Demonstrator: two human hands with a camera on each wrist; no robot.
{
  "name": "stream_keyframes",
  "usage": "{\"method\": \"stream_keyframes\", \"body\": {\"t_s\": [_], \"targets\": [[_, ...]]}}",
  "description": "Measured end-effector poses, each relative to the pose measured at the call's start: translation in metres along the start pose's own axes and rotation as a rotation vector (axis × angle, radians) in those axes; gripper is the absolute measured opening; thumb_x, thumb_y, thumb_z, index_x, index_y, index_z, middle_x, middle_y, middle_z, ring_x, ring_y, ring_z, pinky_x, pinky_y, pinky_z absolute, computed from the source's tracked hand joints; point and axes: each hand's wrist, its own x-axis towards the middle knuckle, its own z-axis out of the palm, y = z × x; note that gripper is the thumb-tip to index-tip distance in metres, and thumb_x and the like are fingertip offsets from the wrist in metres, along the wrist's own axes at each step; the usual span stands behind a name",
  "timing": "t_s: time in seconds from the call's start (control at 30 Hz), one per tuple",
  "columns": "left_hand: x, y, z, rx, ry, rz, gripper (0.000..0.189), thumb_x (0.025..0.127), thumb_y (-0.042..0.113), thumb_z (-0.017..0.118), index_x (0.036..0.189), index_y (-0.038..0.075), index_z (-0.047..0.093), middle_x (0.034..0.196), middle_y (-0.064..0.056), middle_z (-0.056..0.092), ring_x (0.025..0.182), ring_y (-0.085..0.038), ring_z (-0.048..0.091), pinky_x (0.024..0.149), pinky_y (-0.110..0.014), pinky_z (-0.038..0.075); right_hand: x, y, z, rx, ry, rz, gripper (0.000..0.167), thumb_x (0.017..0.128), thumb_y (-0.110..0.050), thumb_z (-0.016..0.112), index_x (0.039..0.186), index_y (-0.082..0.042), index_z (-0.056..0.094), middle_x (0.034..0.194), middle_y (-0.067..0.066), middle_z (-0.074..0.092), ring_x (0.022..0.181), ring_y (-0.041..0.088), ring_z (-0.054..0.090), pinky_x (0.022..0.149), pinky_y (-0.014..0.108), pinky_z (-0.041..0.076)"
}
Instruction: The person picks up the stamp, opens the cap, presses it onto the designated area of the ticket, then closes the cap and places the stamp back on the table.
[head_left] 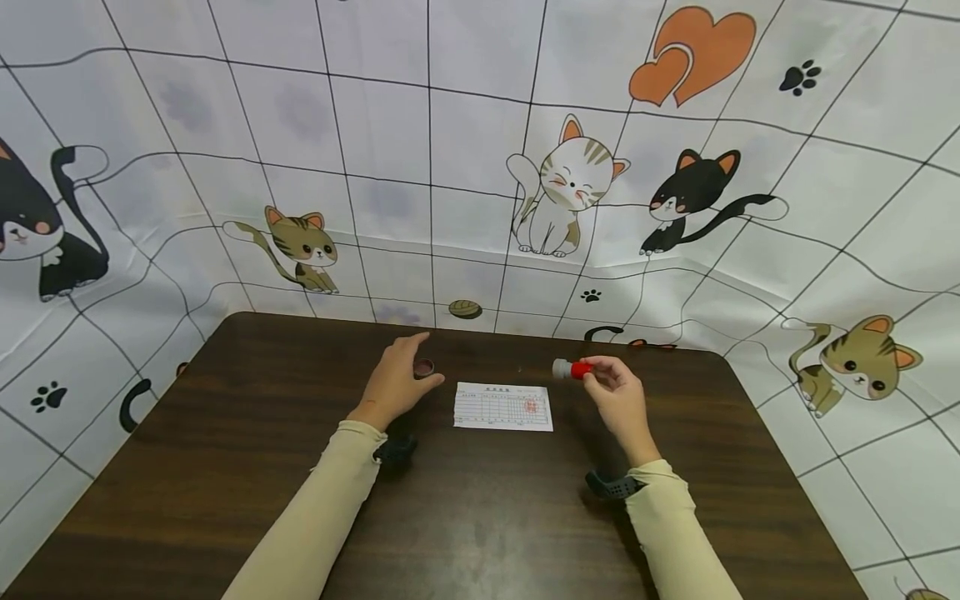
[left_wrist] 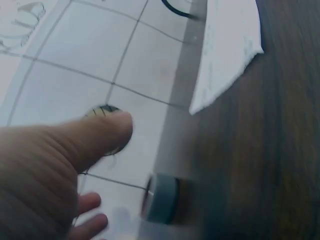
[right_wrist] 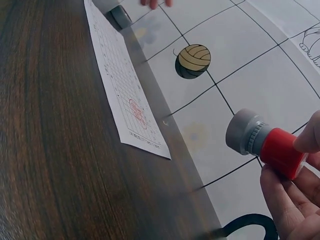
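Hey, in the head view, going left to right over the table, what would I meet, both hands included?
Left hand, printed paper slip, red-and-grey cylinder, right hand.

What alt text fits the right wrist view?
A right hand holds a red-and-gray cylinder by its red part. A red-marked printed sheet lies on a dark table; a short gray piece and the left hand show at the top.

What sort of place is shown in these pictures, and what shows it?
Probably an indoor tabletop workspace; whether home or office, I cannot tell. A dark wood-grain table, cat-patterned wall covering behind it and a printed form suggest this.
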Motion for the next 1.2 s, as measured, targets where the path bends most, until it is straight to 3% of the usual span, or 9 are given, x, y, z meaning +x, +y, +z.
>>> {"method": "stream_keyframes", "body": {"t_s": [0.1,0.2,0.63,1.2], "targets": [[-0.002,-0.009,0.003,-0.016,-0.025,-0.068,0.082,0.092,0.027,0.081,0.159,0.007,0.038,0.155,-0.023,0.043,0.143,-0.045,0.040,0.113,-0.060,0.040,-0.001,-0.001,0.000,0.002,-0.009,0.008,0.024,0.096,0.009,0.063,0.119,0.015,0.064,0.121,0.032,0.066,0.113,0.038,0.066,0.086,0.011,0.052],[-0.002,-0.014,0.005,-0.028,-0.040,-0.090,0.080,0.092,0.023,0.081,0.159,0.008,0.039,0.154,-0.023,0.045,0.142,-0.045,0.040,0.114,-0.060,0.039,-0.001,0.003,0.000,0.011,-0.010,0.007,0.024,0.095,0.010,0.063,0.119,0.016,0.064,0.121,0.032,0.066,0.112,0.042,0.066,0.085,0.011,0.052],[-0.002,-0.016,0.009,0.017,-0.046,-0.082,0.066,0.095,0.021,0.078,0.153,0.009,0.049,0.141,-0.018,0.062,0.130,-0.041,0.053,0.106,-0.057,0.046,-0.002,0.003,0.002,-0.002,-0.021,0.000,0.024,0.096,0.010,0.062,0.119,0.017,0.063,0.121,0.033,0.066,0.113,0.047,0.065,0.084,0.009,0.051],[-0.001,-0.017,0.012,0.141,-0.042,-0.023,0.053,0.095,0.026,0.078,0.141,0.005,0.063,0.134,-0.018,0.065,0.124,-0.040,0.058,0.102,-0.056,0.050,0.000,0.010,0.003,-0.024,-0.024,0.007,0.025,0.095,0.008,0.064,0.119,0.015,0.064,0.122,0.031,0.068,0.104,0.031,0.069,0.082,0.010,0.052]]}}
